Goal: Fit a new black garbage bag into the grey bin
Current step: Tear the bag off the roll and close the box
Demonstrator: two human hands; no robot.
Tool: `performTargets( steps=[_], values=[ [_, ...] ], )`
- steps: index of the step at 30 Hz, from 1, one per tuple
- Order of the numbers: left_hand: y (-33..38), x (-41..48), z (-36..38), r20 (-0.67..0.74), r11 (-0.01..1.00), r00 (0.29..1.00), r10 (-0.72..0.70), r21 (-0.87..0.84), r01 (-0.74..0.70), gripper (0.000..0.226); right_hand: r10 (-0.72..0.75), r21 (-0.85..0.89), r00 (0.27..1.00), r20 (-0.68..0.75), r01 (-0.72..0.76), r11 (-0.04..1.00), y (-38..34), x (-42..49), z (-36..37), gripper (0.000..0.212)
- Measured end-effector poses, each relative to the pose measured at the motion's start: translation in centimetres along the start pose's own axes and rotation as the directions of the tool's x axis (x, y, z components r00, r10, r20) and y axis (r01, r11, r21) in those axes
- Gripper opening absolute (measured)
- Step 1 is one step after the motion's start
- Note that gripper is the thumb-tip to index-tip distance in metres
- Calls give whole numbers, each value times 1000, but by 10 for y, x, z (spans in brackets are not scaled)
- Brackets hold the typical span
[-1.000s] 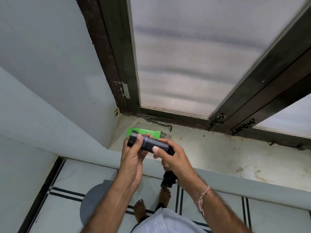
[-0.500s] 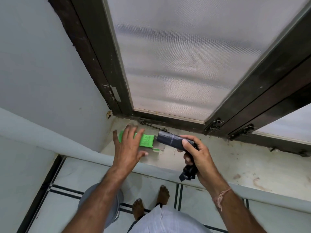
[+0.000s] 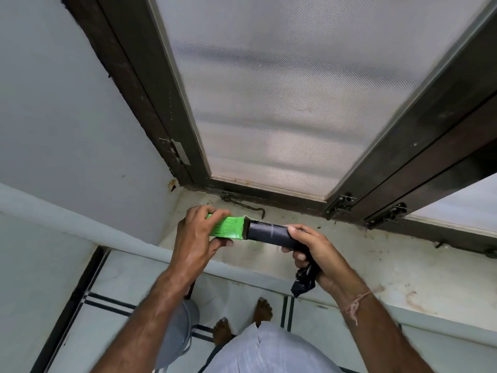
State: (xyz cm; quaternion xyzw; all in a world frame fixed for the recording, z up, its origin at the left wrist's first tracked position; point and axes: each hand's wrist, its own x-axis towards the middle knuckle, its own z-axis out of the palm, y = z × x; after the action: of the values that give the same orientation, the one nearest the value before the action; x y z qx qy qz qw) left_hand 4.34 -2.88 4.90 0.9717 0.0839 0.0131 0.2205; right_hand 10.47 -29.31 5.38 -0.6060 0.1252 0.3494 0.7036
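My left hand (image 3: 196, 238) grips a bright green box (image 3: 228, 228) above the window sill. My right hand (image 3: 312, 251) holds a black roll of garbage bags (image 3: 269, 234), whose left end sits in the open mouth of the box. A separate folded black bag (image 3: 305, 282) hangs from the lower fingers of my right hand. The grey bin (image 3: 176, 335) stands on the floor below, partly hidden by my left forearm.
A stained white sill (image 3: 376, 265) runs under a dark-framed window with frosted panes (image 3: 282, 103). A metal hook latch (image 3: 242, 201) lies on the sill behind the box. My bare feet (image 3: 242, 321) stand on white floor tiles with black lines.
My left hand has closed around the green box and lifted it. My right hand has brought the roll's end to the box mouth; a second ago both hands held the roll.
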Motion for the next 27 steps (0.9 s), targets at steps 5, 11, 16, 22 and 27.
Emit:
performTargets(
  steps=[5,11,16,22,27],
  values=[
    [8,-5,-1,-4,1000,1000,30,1,-30,61,-145,-157,989,-3,143,977,0,-4,5,18],
    [12,-17,4,-17,981,999,-28,-190,25,58,-330,-252,943,40,329,910,-7,-11,18,21],
    [10,-22,5,7,954,998,-58,-294,58,57,-294,-303,953,71,302,904,-5,-10,24,21],
    [11,-29,9,-6,886,993,-120,-453,104,56,-355,-272,933,-59,327,905,-2,-5,33,13],
    [10,-32,11,-6,836,978,-209,-520,175,55,-344,-204,935,89,355,912,-2,-13,33,29]
  ],
)
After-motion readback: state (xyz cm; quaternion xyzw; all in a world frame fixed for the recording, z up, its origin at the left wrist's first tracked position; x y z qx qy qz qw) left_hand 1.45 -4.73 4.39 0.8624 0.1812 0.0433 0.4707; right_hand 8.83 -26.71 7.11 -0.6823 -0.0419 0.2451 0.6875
